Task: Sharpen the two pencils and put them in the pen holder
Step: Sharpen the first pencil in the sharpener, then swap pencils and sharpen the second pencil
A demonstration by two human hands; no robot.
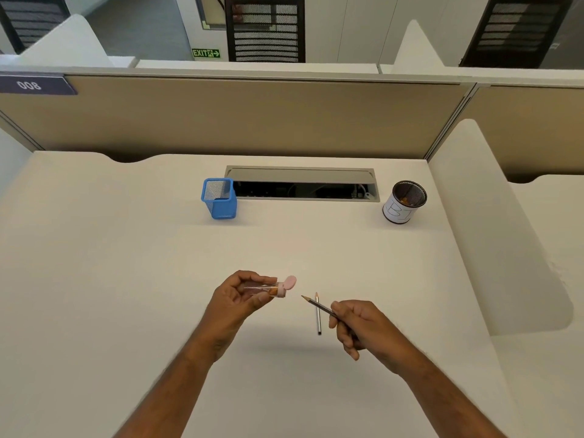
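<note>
My left hand (240,295) holds a clear tube-shaped sharpener (268,288) with a pink cap flipped open at its right end; brown shavings show inside. My right hand (358,327) grips a dark pencil (317,306) near its back, with the pointed tip aimed up-left toward the sharpener and a small gap between them. A second pencil (318,320) lies on the desk just below, tip pointing away from me. A blue mesh pen holder (219,199) stands empty at the back left of the desk.
A black mesh cup (404,202) wrapped in white paper stands at the back right, with something orange inside. An open cable tray (301,184) is set into the white desk (126,248) between the two holders. Beige partitions wall the back and right.
</note>
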